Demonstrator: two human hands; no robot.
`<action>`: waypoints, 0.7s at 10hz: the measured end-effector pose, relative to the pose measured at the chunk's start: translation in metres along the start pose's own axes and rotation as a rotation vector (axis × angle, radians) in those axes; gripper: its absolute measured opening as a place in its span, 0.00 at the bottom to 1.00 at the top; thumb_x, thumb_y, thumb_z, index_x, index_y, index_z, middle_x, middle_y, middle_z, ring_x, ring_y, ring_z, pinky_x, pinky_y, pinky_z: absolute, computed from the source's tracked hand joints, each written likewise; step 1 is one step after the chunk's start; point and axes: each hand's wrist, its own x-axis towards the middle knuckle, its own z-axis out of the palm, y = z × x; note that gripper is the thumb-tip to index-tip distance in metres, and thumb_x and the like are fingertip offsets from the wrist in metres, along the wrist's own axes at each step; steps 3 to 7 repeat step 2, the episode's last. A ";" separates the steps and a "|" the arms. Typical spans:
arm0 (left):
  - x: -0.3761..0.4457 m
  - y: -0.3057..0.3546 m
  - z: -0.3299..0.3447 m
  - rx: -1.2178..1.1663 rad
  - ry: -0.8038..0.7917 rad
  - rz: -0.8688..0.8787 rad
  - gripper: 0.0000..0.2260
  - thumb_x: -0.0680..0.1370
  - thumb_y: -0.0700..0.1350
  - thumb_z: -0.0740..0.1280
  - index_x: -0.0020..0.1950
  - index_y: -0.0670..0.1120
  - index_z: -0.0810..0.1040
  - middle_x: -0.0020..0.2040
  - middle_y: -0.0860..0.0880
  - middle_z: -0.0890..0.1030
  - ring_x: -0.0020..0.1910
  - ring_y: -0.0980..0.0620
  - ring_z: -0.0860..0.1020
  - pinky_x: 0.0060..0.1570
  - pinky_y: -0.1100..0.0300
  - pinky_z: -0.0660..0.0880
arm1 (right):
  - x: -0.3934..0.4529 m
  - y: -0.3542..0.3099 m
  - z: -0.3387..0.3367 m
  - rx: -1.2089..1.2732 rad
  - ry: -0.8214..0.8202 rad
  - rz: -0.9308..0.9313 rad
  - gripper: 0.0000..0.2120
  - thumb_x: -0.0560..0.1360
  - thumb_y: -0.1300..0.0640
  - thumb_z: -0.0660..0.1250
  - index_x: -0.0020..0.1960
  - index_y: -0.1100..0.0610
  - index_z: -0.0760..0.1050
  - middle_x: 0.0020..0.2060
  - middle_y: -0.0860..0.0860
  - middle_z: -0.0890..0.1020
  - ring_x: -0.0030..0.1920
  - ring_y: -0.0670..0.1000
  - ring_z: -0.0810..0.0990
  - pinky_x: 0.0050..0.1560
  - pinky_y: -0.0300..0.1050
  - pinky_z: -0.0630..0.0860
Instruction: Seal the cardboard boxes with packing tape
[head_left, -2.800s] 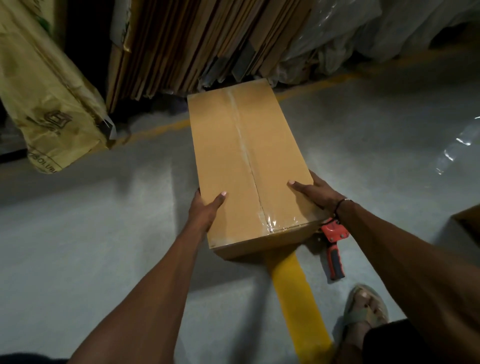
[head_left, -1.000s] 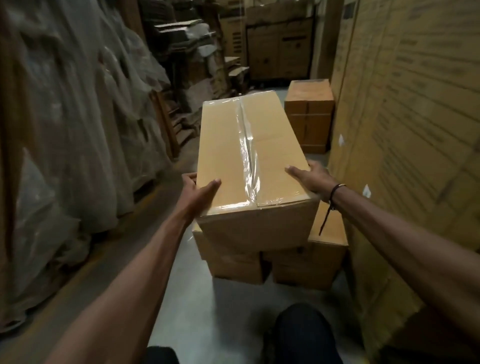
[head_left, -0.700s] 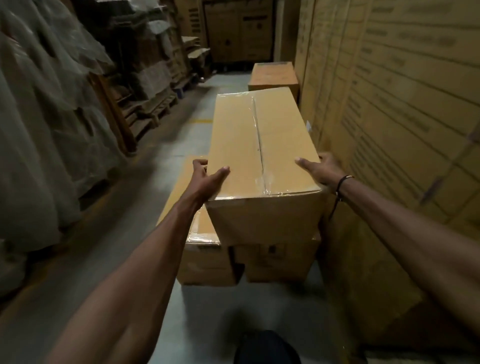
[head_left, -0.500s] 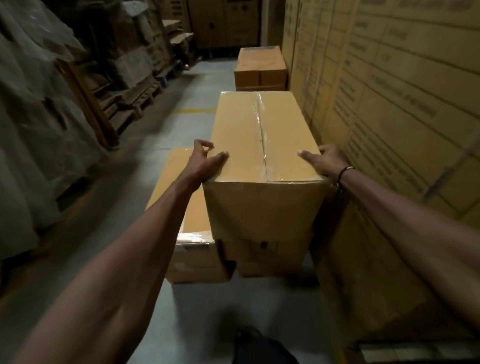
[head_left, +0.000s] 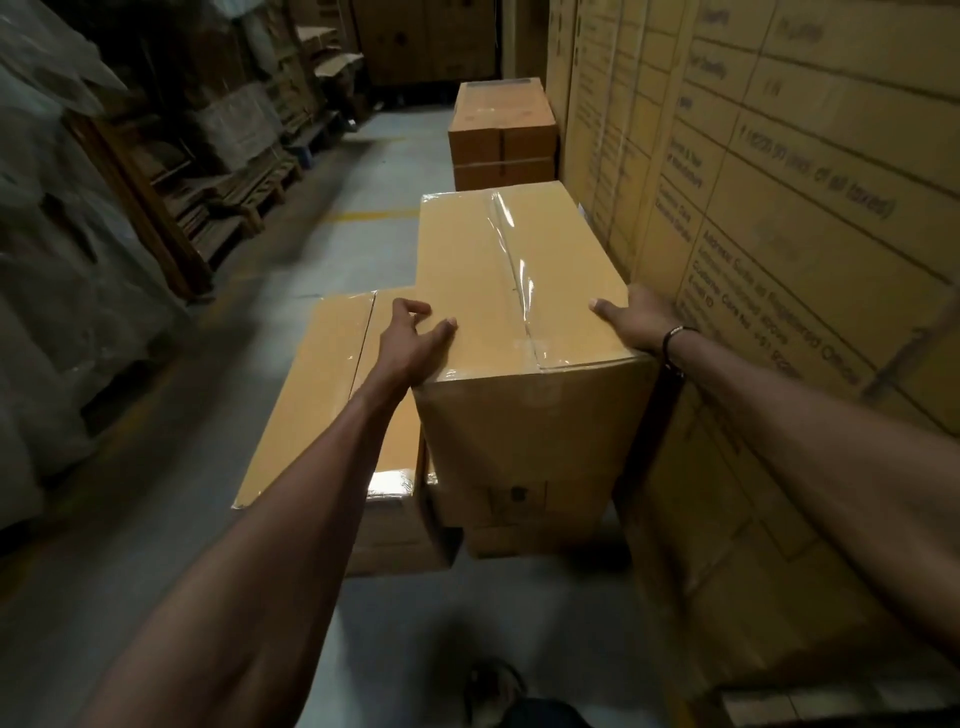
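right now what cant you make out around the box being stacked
Head view only:
- Right hand fingers: hidden behind the taped box edge, against the printed carton wall.
- Box underneath: mostly covered by the taped box.
- Carton wall print: blurred, unreadable.
- Left hand: whether it presses or is letting go.

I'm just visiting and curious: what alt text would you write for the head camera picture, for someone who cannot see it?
A person's left hand and right hand hold a long tan cardboard box, its top seam sealed with clear tape, set on a lower box beside another taped tan box. A wall of large printed cartons stands on the right of a dim warehouse aisle.
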 end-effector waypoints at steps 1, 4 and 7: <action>-0.006 0.016 -0.001 0.125 -0.001 0.011 0.22 0.82 0.55 0.68 0.72 0.48 0.69 0.74 0.43 0.74 0.68 0.41 0.76 0.58 0.50 0.77 | -0.016 -0.014 -0.002 -0.045 0.067 -0.071 0.26 0.83 0.46 0.65 0.74 0.60 0.66 0.71 0.61 0.72 0.70 0.62 0.72 0.66 0.57 0.71; -0.021 0.022 -0.005 0.307 0.063 0.099 0.20 0.84 0.53 0.65 0.74 0.47 0.72 0.72 0.44 0.75 0.68 0.42 0.76 0.56 0.54 0.74 | -0.033 -0.033 0.004 -0.033 0.107 -0.193 0.26 0.85 0.52 0.62 0.78 0.60 0.62 0.76 0.60 0.66 0.75 0.61 0.65 0.73 0.57 0.66; -0.021 0.022 -0.005 0.307 0.063 0.099 0.20 0.84 0.53 0.65 0.74 0.47 0.72 0.72 0.44 0.75 0.68 0.42 0.76 0.56 0.54 0.74 | -0.033 -0.033 0.004 -0.033 0.107 -0.193 0.26 0.85 0.52 0.62 0.78 0.60 0.62 0.76 0.60 0.66 0.75 0.61 0.65 0.73 0.57 0.66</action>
